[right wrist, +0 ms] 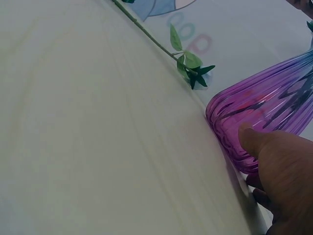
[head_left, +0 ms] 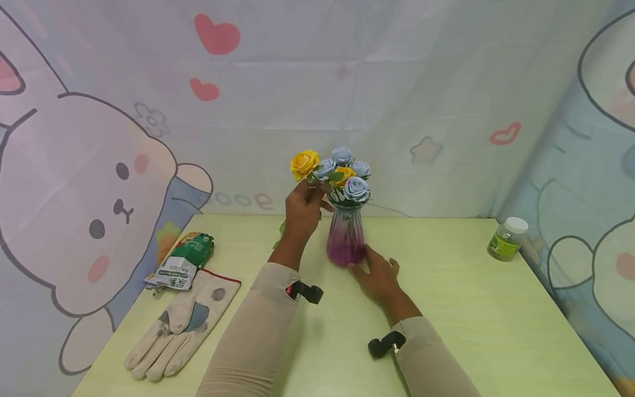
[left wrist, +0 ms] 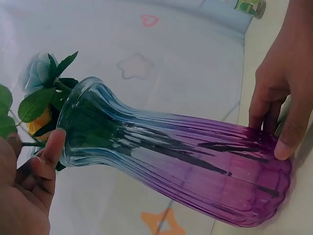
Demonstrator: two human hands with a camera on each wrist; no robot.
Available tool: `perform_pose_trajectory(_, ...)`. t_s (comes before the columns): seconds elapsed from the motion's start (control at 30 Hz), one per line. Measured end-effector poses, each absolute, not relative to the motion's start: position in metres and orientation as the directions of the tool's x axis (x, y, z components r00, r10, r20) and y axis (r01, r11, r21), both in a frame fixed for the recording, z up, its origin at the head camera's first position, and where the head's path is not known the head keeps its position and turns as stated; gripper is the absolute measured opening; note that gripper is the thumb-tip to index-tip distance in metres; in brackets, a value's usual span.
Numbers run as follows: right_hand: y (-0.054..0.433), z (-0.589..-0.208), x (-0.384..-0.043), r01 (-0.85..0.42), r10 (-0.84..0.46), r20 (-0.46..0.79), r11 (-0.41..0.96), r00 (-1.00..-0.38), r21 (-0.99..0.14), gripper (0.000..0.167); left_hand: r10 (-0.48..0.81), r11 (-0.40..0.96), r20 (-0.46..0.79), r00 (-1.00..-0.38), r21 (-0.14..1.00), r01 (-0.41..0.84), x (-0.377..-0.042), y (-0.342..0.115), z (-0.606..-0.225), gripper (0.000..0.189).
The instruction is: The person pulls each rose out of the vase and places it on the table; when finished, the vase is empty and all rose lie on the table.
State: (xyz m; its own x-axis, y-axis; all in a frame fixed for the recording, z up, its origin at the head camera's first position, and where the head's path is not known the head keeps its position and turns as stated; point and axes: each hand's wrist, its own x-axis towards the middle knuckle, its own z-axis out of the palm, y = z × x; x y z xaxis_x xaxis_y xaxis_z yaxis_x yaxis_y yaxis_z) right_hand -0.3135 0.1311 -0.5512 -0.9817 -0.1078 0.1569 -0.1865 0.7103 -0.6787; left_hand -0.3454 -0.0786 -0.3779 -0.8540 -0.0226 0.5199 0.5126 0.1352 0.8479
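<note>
A glass vase [head_left: 345, 237], clear at the rim and purple toward its base, stands upright on the table with blue roses [head_left: 356, 189] and a yellow rose [head_left: 342, 176] in it. My left hand [head_left: 304, 209] is at the left of its rim, pinching a thin green stem [left wrist: 33, 144]; another yellow rose [head_left: 305, 164] shows just above that hand. Low on the vase, my right hand [head_left: 378, 275] grips the base, its thumb [right wrist: 252, 139] against the purple glass. Dark stems show through the glass in the left wrist view.
Behind the vase to the left lies a leafy flower stem [right wrist: 151, 39]. At the table's left are a beige glove [head_left: 190, 325] and a green-and-white packet [head_left: 186, 259]. A white-capped jar [head_left: 507, 240] stands at the right edge. A printed cloth [head_left: 397, 99] hangs behind.
</note>
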Motion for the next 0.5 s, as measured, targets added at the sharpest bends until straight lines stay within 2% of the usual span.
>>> perform_pose_trajectory(0.13,0.1312,-0.5517,-0.3141,-0.184,-0.109,0.152,0.713,-0.982,-0.677,0.08,0.024,0.088,0.516,-0.856,0.852,0.516,-0.3469,-0.0771,-0.3793,0.018)
perform_pose_trajectory(0.27,0.1311,-0.5509,-0.3138,-0.185,-0.109,0.153,0.712,-0.982,-0.678,0.08,0.012,0.004,0.499,-0.866,0.866,0.499,-0.3466,-0.0766,-0.3802,0.019)
perform_pose_trajectory(0.43,0.1317,-0.5495,-0.3131,-0.189,-0.114,0.154,0.71,-0.981,-0.679,0.08,-0.012,-0.173,0.438,-0.899,0.884,0.434,-0.3445,-0.0787,-0.3807,0.003)
perform_pose_trajectory(0.5,0.1324,-0.5494,-0.3132,-0.189,-0.113,0.155,0.708,-0.981,-0.681,0.08,-0.006,-0.226,0.422,-0.907,0.883,0.412,-0.3444,-0.0796,-0.3812,0.003)
